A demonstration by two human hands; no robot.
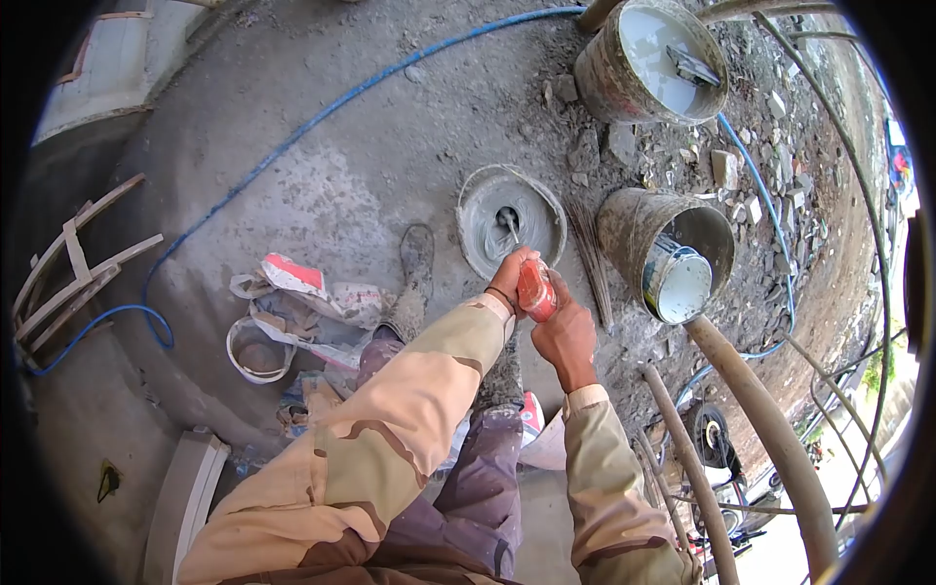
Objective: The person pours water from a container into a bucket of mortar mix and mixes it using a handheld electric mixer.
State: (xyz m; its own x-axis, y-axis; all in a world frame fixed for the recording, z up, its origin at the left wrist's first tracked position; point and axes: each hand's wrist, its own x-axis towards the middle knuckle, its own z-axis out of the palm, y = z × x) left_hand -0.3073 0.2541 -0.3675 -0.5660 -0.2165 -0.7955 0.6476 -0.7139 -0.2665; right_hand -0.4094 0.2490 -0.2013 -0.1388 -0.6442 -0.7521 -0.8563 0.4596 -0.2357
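Both hands are wrapped around a red power drill [535, 290]. My left hand [508, 276] closes on its left side, while my right hand [566, 336] grips it from the right and rear. A thin metal shaft [512, 228] runs from the drill down into wet grey paste [485, 226], with a dark hollow around the shaft. The paste is in a round bucket [465, 206] on the ground, just ahead of my hands. The shaft's lower end is hidden in the paste.
A bucket of cloudy water [593, 70] stands upper right. Below it, a tilted bucket [624, 234] holds a smaller pail [680, 286]. A blue hose [322, 115] crosses the ground. Torn bags [356, 304] and a white bucket [234, 359] lie left; wooden poles [751, 419] stand right.
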